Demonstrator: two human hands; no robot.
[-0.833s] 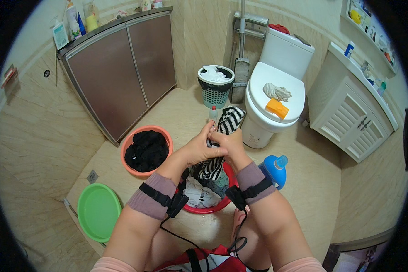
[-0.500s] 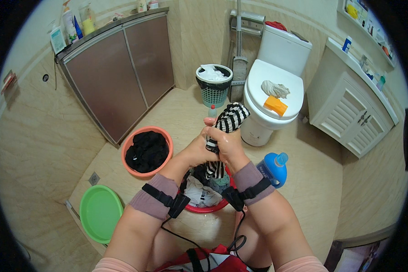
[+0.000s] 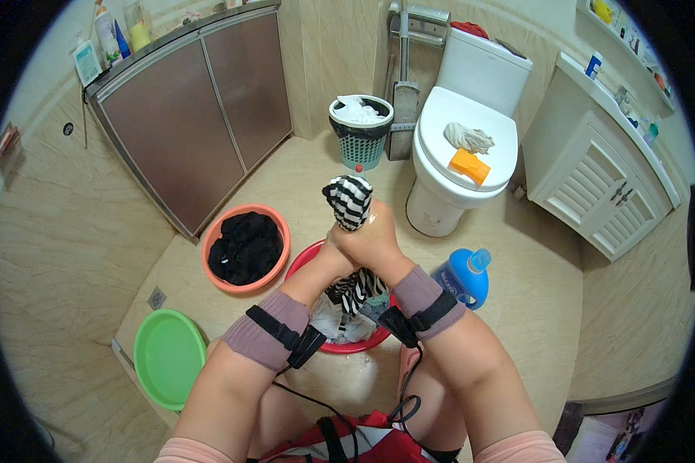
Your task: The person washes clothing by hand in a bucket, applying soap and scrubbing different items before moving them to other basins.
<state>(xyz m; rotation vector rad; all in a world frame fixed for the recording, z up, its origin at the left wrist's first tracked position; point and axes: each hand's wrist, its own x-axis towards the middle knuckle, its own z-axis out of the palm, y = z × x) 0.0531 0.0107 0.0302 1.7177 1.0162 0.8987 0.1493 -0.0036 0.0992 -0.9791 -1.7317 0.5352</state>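
A black-and-white striped cloth garment [image 3: 349,202] is bunched between my two hands, its upper wad standing out above them. My right hand [image 3: 375,238] wraps round it, and my left hand [image 3: 335,253] closes on it just below and to the left, pressed against the right. The garment's lower end hangs down into a red basin [image 3: 355,347], among wet grey, white and greenish clothes [image 3: 340,322]. Most of my left fingers are hidden behind the right hand.
An orange basin [image 3: 287,247] with black clothes stands left, a green basin [image 3: 170,359] nearer. A blue detergent bottle [image 3: 463,279] stands right. Beyond are a waste bin [image 3: 361,147], a toilet [image 3: 440,185] bearing a grey rag [image 3: 469,139] and orange packet [image 3: 469,166], and cabinets.
Both hands have turned with the striped garment, so its upper wad now points up and left instead of right. My hands sit closer together, and the view has shifted slightly.
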